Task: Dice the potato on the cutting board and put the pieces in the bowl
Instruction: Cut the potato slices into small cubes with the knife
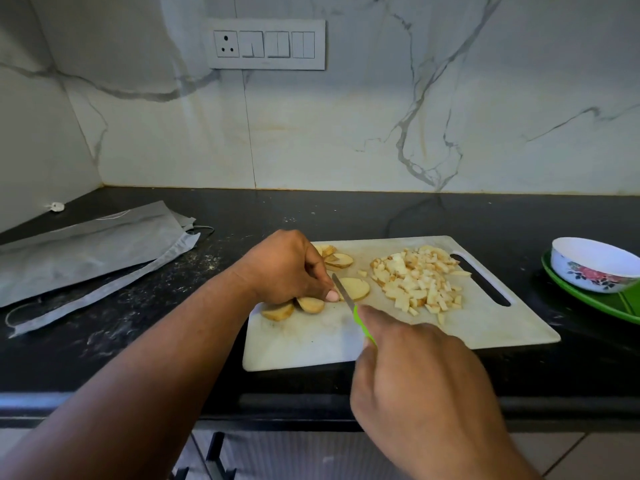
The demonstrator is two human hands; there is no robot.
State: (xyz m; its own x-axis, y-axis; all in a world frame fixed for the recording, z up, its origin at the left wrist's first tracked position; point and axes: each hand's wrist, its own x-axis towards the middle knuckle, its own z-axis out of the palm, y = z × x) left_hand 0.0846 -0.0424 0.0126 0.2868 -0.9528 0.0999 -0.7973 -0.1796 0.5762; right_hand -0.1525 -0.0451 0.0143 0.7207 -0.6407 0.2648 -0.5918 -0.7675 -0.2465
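Note:
A white cutting board [485, 327] lies on the black counter. A heap of diced potato [417, 275] covers its right half. Round potato slices [356, 288] lie near the middle, with more slices [339, 259] behind and two wedges [277, 311] at the left edge. My left hand [284, 268] curls over the slices and its thumb presses the slice stack down. My right hand [415, 375] grips a green-handled knife [346, 294], whose blade rests on the slice beside my left thumb. A white flowered bowl [595, 265] stands at the far right and looks empty.
The bowl sits on a green tray [588, 306] right of the board. A grey pouch [90, 251] and a flat bag with a cord lie on the counter at the left. The marble wall with a switch plate [266, 45] rises behind.

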